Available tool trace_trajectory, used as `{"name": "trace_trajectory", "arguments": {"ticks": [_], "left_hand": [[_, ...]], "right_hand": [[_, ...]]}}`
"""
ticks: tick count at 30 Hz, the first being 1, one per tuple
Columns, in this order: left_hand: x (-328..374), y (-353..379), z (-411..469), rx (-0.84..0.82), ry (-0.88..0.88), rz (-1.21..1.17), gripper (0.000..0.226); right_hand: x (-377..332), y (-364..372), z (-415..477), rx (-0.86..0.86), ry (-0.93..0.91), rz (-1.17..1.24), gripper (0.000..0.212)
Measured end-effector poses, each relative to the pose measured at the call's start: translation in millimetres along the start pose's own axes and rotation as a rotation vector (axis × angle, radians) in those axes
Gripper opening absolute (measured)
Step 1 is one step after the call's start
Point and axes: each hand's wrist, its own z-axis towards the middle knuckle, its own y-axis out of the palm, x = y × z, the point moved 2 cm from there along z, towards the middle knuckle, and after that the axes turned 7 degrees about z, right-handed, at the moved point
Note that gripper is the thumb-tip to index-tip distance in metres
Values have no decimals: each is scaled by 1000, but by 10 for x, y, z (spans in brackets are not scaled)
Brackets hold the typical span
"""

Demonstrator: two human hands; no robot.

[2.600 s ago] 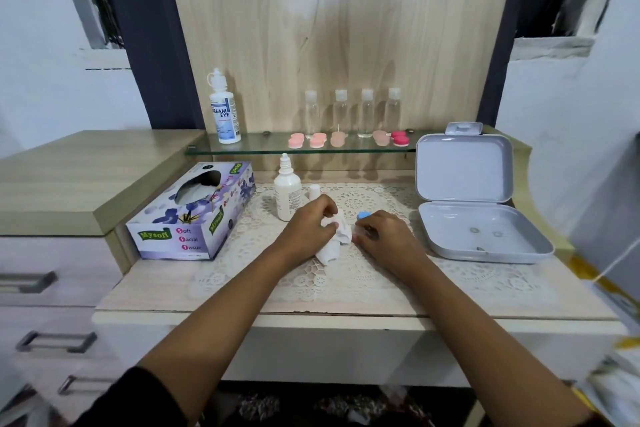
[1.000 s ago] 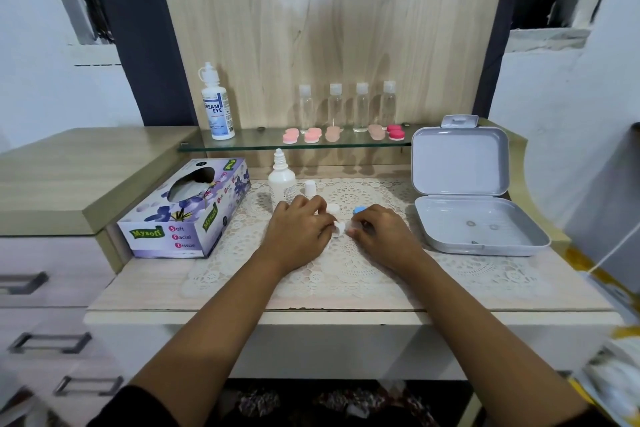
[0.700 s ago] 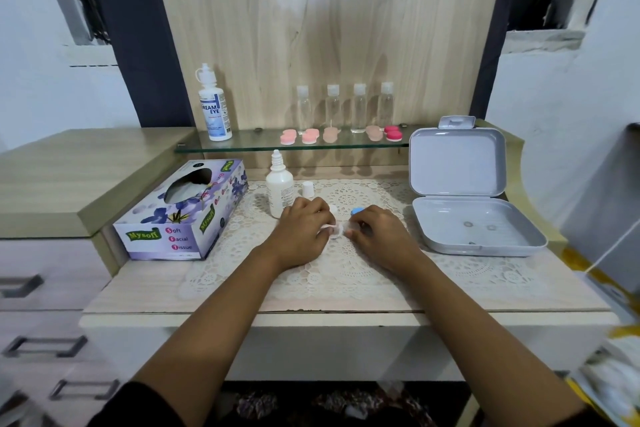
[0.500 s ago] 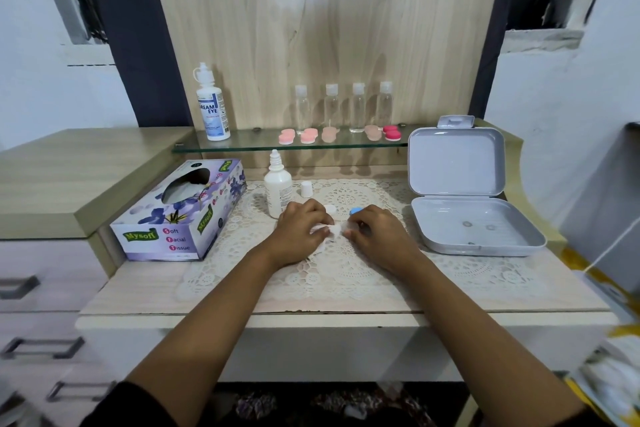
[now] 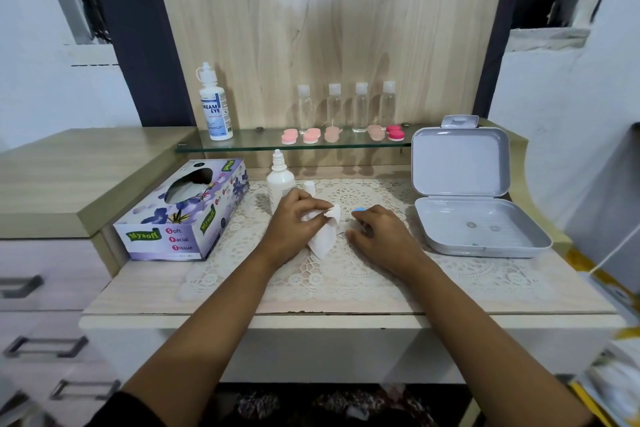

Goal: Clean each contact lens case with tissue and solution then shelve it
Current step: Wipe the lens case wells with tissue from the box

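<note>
Five cases (image 5: 331,134) were shelved at 12 o'clock, while a blue case (image 5: 359,209) was gripped by the right hand (image 5: 381,239) and a tissue (image 5: 323,241) pinched by the left hand (image 5: 294,227), wiping judged unfinished.

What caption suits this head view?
Left hand holds a white tissue while the right hand grips a blue lens case on the lace mat.

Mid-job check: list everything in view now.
white Dream Eye solution bottle: 1, glass shelf left end
clear small bottles: 4, white caps, shelf rear
round lens cases: 5, pink, peach, red, shelf front
white dropper bottle: 1, white lace mat rear
small white cap: 1, beside it
purple tissue box: 1, mat's left
grey hinged box: 1, open, right
blue lens case piece: 1, by right fingertips
white tissue: 1, held
left hand: grips tissue
right hand: curled, on mat
</note>
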Motion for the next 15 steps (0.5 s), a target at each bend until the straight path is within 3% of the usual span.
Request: {"name": "trace_trajectory", "arguments": {"ticks": [6, 9, 15], "left_hand": [[60, -23, -23, 101, 0, -120, 21], [91, -2, -23, 64, -3, -153, 17], [116, 53, -65, -66, 28, -210, 21]], "right_hand": [[-92, -71, -63, 168, -99, 134, 37], [-142, -94, -110, 184, -172, 150, 48], [-164, -102, -106, 243, -218, 180, 32]]}}
